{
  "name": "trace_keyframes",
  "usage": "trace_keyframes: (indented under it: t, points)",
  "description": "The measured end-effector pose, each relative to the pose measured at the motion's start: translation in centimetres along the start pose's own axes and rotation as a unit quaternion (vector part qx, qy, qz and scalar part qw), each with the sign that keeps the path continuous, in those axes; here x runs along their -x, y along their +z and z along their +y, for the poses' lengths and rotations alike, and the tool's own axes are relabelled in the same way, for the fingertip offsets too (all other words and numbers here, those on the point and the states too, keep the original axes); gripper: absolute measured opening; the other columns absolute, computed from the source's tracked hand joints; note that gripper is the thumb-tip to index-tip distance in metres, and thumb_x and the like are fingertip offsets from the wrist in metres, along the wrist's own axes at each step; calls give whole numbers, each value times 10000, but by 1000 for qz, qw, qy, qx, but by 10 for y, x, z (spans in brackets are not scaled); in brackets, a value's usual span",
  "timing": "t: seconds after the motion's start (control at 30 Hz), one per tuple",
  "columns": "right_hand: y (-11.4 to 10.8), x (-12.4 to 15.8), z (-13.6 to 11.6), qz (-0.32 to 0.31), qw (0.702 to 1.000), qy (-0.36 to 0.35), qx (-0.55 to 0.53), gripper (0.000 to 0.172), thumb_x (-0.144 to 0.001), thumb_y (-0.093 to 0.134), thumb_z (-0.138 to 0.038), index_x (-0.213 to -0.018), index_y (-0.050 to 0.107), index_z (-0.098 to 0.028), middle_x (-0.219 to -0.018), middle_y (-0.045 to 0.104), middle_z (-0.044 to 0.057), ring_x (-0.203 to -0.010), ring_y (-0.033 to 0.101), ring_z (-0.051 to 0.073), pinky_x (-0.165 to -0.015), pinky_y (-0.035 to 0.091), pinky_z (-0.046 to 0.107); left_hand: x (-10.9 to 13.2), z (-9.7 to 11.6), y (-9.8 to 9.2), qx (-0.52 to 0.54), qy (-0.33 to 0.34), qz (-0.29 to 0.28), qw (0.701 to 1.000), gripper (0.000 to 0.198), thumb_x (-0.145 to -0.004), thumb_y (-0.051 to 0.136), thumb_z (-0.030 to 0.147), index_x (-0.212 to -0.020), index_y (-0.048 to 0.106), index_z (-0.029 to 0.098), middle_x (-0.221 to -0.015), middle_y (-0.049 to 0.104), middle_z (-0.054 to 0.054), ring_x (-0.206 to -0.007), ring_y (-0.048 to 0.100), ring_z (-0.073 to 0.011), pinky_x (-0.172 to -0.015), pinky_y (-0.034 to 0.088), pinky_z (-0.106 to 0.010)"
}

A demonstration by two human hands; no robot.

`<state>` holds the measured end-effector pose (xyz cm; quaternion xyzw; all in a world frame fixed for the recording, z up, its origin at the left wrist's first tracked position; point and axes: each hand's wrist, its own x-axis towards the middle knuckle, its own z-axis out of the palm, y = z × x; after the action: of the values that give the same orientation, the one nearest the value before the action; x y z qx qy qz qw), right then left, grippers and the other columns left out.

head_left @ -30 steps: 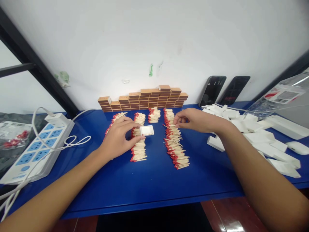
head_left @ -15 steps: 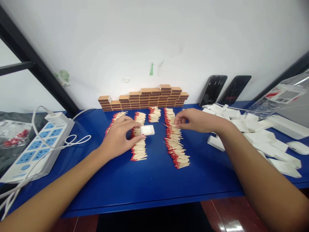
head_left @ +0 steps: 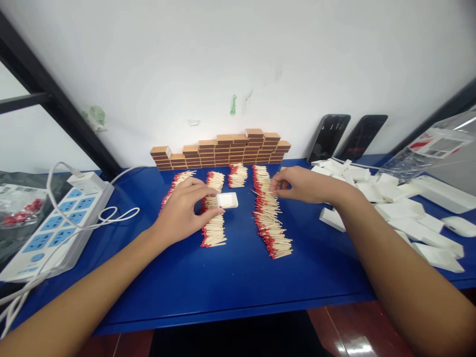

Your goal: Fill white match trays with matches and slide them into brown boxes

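My left hand (head_left: 188, 206) pinches a small white matchbox tray (head_left: 227, 200) between thumb and fingers. Along the tray's near side lies a match with a red head. Under and beside this hand run rows of red-headed matches (head_left: 214, 230), partly hidden by it. To the right, my right hand (head_left: 288, 182) is at the edge of a longer row of matches (head_left: 270, 223). Its fingertips are closed around the end of one match (head_left: 262, 193), whose red head points left. A short pile of matches (head_left: 238, 176) sits behind the tray.
Stacked matchboxes (head_left: 223, 151) line the wall. White empty trays (head_left: 401, 213) are heaped at the right, with two phones (head_left: 329, 136) leaning behind. A power strip (head_left: 63, 218) with white cables occupies the left. The blue table (head_left: 230, 287) ends at a near edge.
Both hands keep almost the same places. A match now shows more plainly along the near side of the tray; the view has shifted very slightly.
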<state>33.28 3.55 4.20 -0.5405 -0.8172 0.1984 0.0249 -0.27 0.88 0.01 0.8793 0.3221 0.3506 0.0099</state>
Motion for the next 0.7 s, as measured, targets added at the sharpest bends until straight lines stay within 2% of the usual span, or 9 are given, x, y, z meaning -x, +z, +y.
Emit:
trace_keyframes:
  t: [0.2, 0.43, 0.7]
  points:
    - [1, 0, -2, 1, 1000, 20, 19, 117, -788, 687, -287, -862, 731, -207, -960, 762, 69, -827, 671, 229, -698, 476, 324, 0, 0, 0, 1, 5, -1, 1000, 317, -897, 792, 417, -1107, 733, 187, -996, 763, -86, -1010, 651, -262, -925, 541, -443]
    - [7, -3, 3, 3, 1000, 1, 14, 110, -768, 719, -339, -757, 694, -233, -758, 670, 19, -712, 584, 196, -648, 412, 311, 0, 0, 0, 0, 1, -5, 1000, 316, -903, 786, 421, -1116, 732, 194, -1002, 763, -83, -1005, 647, -261, -916, 546, -442]
    - [4, 1, 2, -26, 1000, 12, 9, 170, -796, 711, -379, -726, 659, -233, -719, 623, 24, -640, 526, 179, -596, 356, 318, 0, 1, 0, 3, -3, -6, 1000, 320, -898, 789, 428, -1115, 733, 199, -1001, 763, -82, -1011, 650, -264, -919, 545, -444]
